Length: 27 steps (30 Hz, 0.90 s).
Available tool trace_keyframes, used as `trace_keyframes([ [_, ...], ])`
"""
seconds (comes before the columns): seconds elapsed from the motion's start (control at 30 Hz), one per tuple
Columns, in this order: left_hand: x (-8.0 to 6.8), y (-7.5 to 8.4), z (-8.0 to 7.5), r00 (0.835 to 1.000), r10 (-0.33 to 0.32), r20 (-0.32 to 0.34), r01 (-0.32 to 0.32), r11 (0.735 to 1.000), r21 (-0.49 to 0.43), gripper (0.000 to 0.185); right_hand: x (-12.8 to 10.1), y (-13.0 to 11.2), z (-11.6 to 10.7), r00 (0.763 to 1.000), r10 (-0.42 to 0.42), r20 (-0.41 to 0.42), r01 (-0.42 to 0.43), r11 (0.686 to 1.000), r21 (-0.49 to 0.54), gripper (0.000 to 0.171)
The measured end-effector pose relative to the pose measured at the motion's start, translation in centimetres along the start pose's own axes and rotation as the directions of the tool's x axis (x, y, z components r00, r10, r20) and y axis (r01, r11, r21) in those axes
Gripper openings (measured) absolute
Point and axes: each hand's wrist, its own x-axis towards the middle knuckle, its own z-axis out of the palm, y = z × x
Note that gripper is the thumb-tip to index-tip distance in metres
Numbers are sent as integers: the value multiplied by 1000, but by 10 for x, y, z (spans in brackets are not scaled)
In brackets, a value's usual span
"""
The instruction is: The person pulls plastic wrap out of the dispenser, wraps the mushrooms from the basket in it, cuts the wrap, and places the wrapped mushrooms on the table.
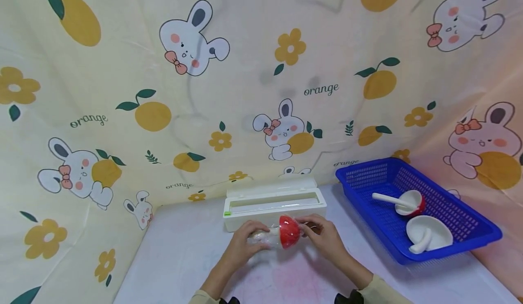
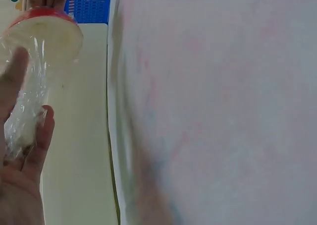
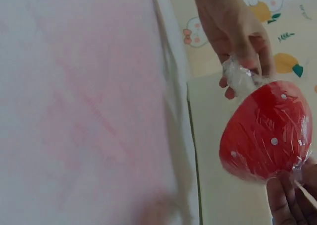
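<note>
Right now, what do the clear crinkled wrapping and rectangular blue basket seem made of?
The clear crinkled wrapping looks like glossy plastic film, by its glints and creases. The rectangular blue basket is probably smooth moulded plastic, given its even rim and regular perforations.

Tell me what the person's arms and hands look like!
The left hand and right hand wear no gloves. The left sleeve and right sleeve are pale beige and stop before the hands. A small black thing shows beside each sleeve, too cut off to tell what it is.
</note>
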Motion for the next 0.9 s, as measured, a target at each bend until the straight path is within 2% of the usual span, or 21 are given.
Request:
trace_keyframes([
  [0.07,0,0,0,1000,-17,-2,17,1000,16,36,1,-1,1,998,55,-12,-55,998,7,15],
  [0.23,0,0,1,997,-57,-56,59,997,41,22,1,-3,5,991,129,-15,-129,992,15,11],
  [0.43,-1,0,1,997,-56,-58,58,998,40,16,0,-7,10,982,188,-19,-187,982,40,9],
  [0.6,-1,1,-2,994,-100,-46,102,994,31,15,-2,-7,12,992,125,-24,-126,991,-44,8],
  [0.73,-1,1,-4,989,-140,-37,138,989,-52,13,-2,-8,12,997,79,-23,-80,995,-58,12],
  [0.9,-1,1,-4,984,-173,-38,168,979,-115,15,-5,-10,10,998,35,54,-33,999,-24,35],
])
